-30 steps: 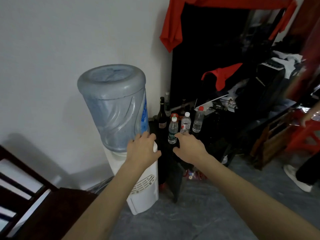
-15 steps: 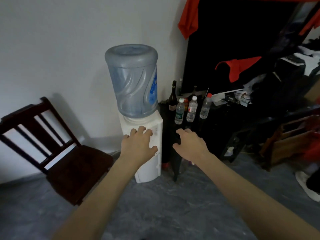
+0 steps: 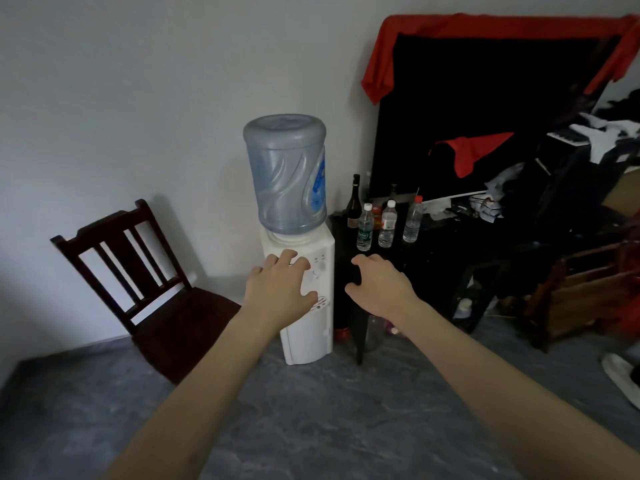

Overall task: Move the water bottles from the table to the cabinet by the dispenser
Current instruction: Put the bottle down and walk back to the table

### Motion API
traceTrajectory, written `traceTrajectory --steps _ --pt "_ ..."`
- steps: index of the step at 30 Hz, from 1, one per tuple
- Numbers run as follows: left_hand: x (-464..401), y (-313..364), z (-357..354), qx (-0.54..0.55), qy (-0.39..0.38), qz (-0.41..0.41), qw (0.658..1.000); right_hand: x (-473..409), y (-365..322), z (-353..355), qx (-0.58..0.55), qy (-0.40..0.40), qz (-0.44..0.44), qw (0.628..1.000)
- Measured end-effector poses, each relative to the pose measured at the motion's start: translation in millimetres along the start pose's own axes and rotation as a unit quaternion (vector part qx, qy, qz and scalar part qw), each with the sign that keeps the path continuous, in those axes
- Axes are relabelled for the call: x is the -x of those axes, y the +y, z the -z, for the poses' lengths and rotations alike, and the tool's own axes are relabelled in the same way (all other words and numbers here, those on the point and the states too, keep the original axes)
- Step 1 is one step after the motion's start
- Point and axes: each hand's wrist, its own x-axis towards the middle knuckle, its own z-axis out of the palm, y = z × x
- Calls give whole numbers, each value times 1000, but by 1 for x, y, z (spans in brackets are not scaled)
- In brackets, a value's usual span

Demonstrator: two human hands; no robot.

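Three clear water bottles stand upright on the black cabinet [image 3: 433,244] right of the white dispenser [image 3: 308,327]: one with a green label [image 3: 364,227], one with a red label [image 3: 387,224], one with a red cap [image 3: 412,220]. My left hand [image 3: 278,289] hovers in front of the dispenser, fingers spread and empty. In front of the cabinet's near edge my right hand [image 3: 379,285] is loosely curled and holds nothing. Both hands are below the bottles and apart from them.
A dark wine bottle [image 3: 354,202] stands behind the water bottles. A blue jug [image 3: 286,173] tops the dispenser. A dark wooden chair [image 3: 145,282] sits at the left wall. Red cloth [image 3: 471,152] and clutter cover the right side. Grey floor lies in front.
The view has pulled back from the cabinet, so the dispenser and bottles look smaller and the chair has come into view. Both hands have drawn away from the bottles, still empty.
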Motion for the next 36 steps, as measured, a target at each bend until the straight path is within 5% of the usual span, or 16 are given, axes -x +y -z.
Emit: traceTrajectory --steps 12,22,29,36 --pt "105 -104 39 -22 38 90 995 46 -132 -21 -2 -8 105 994" --pt "253 -230 56 -15 59 288 956 88 -307 -78 10 -90 279 956" --pt "386 -278 68 -28 61 488 870 145 -429 -127 30 -129 449 884" --pt "530 -249 79 -68 77 688 718 247 -505 -159 -1 -142 608 781"
